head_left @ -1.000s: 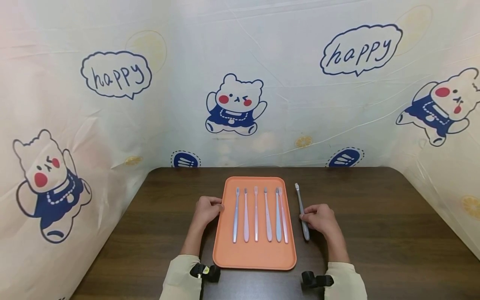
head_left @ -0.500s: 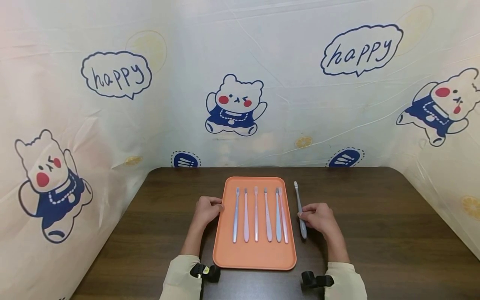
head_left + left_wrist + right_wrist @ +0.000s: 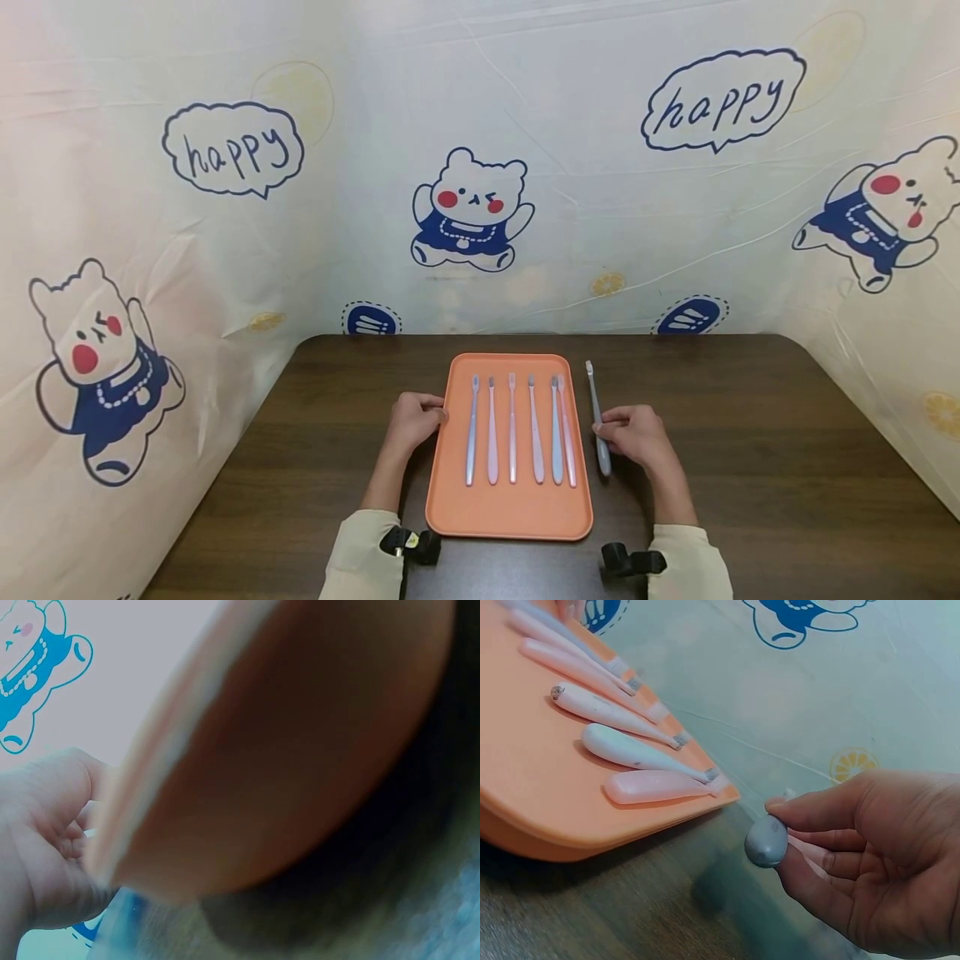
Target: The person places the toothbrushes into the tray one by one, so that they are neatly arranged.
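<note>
My left hand (image 3: 414, 419) grips the left rim of an orange tray (image 3: 510, 515). In the left wrist view the tray's underside (image 3: 277, 750) looms close and blurred, hiding part of that hand (image 3: 52, 840). My right hand (image 3: 637, 433) pinches a grey toothbrush (image 3: 602, 450) by its handle, just right of the tray. Seen from the right wrist, the rounded handle end (image 3: 765, 841) points at the camera, and thumb and fingers hold it apart from the tray. Several pink, white and blue toothbrushes lie side by side on the tray, among them a pink one (image 3: 656, 786).
The dark wooden table (image 3: 765, 450) carries the tray. Behind it and on both sides hangs a pale curtain (image 3: 585, 208) printed with bears and "happy" bubbles. A black wrist camera (image 3: 633, 560) sits at the right sleeve, another (image 3: 412, 544) at the left.
My right hand has shifted slightly left toward the tray with the grey toothbrush. The left hand, the tray and the toothbrushes on it have stayed put.
</note>
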The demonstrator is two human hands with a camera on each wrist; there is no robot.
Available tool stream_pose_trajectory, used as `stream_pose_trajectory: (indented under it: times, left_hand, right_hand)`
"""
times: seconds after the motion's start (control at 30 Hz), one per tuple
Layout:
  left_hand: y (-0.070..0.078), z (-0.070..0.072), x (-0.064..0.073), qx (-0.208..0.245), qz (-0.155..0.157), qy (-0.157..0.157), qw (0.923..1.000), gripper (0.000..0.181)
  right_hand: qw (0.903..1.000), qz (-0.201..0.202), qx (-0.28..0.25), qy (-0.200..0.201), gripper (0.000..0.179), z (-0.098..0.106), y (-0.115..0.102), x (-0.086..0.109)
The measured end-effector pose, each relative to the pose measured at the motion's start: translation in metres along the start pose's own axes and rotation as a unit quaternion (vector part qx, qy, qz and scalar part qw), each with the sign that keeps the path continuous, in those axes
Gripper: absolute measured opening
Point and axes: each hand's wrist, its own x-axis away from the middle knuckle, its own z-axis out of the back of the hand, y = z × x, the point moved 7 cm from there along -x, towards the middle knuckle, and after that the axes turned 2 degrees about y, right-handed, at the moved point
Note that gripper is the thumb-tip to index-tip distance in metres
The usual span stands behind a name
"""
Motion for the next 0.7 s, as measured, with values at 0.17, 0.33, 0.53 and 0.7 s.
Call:
stream_pose_trajectory:
  times: [0.17,0.33,0.53,0.7]
  left_hand:
    - [0.0005,0.0001,0.0005,0.002,0.005,0.0,1.0,0.027]
    - [-0.0007,-0.0011,-0.0005,0.002,0.009,-0.002,1.0,0.026]
    - [-0.0006,-0.0008,-0.0003,0.002,0.008,-0.003,1.0,0.025]
    - [0.0003,-0.0004,-0.0003,0.001,0.008,-0.001,1.0,0.025]
  right_hand:
    - [1.0,-0.003,-0.001,0.001,0.031,-0.0009,-0.0009,0.0008]
    - [1.0,-0.001,-0.003,-0.001,0.032,-0.0018,-0.0022,0.0016]
    - [0.9999,0.012,-0.006,0.0,0.031,-0.0044,-0.0052,0.002]
    - [0.9999,0.011,-0.002,-0.003,0.032,-0.0081,-0.0064,0.0016]
